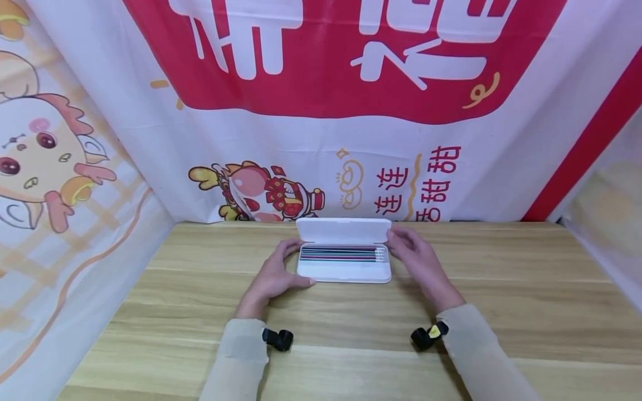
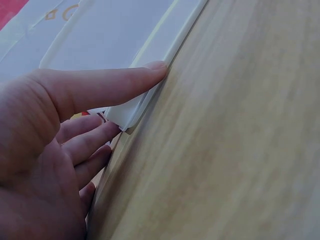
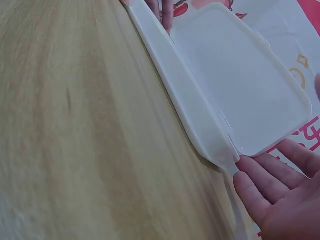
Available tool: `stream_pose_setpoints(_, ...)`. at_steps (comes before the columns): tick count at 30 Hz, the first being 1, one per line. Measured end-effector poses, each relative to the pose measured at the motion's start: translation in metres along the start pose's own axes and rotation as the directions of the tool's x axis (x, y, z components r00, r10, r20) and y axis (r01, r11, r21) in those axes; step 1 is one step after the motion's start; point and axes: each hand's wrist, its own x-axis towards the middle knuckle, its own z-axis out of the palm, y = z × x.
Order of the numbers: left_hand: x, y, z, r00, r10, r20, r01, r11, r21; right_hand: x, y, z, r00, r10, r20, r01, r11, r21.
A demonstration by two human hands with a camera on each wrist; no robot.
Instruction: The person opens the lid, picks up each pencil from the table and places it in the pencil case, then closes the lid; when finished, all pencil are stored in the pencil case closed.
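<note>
A white pencil case [image 1: 346, 272] lies on the wooden table with its lid [image 1: 343, 230] raised at the back. Inside, several dark pencils [image 1: 338, 254] lie side by side along the rear half, their pale ends to the right. My left hand [image 1: 275, 275] grips the case's left end, thumb along the front edge and fingers round the side, as the left wrist view also shows. At the opposite end, my right hand [image 1: 417, 260] touches the hinge-side corner and the lid's edge with fairly straight fingertips [image 3: 245, 164]. In both wrist views the pencils are hidden.
Behind the table hangs a white and red printed cloth [image 1: 341, 139], close to the case's lid. Another patterned cloth [image 1: 100, 223] closes off the left side. The wooden tabletop [image 1: 346, 323] extends in front of the case. Both wrists wear small black cameras [image 1: 283, 340].
</note>
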Motion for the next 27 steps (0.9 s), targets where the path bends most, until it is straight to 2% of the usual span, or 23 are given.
stream_pose_setpoints(4, 0.0, 0.0, -0.001, 1.0, -0.011, -0.006, 0.011, 1.0, -0.013, -0.002, -0.004, 0.002, 0.999, 0.02, -0.029, -0.02, 1.0, -0.001)
stream_pose_setpoints(9, 0.0, 0.0, -0.001, 1.0, -0.02, -0.008, 0.02, 1.0, -0.001, -0.006, -0.005, 0.001, 0.999, 0.01, -0.04, -0.013, 0.997, -0.071)
stream_pose_setpoints(16, 0.001, 0.0, 0.001, 1.0, 0.0, 0.006, 0.0, 1.0, -0.019, -0.014, 0.006, -0.009, 0.993, -0.083, 0.082, 0.094, 0.986, -0.14)
stream_pose_setpoints(20, 0.001, 0.0, -0.001, 1.0, 0.012, 0.019, -0.011, 1.0, -0.019, -0.015, 0.006, -0.011, 0.985, -0.101, 0.141, 0.124, 0.979, -0.165)
stream_pose_setpoints(27, -0.003, 0.002, -0.007, 0.993, 0.059, 0.105, -0.062, 0.998, 0.031, -0.017, 0.006, -0.01, 0.977, -0.115, 0.181, 0.152, 0.966, -0.208)
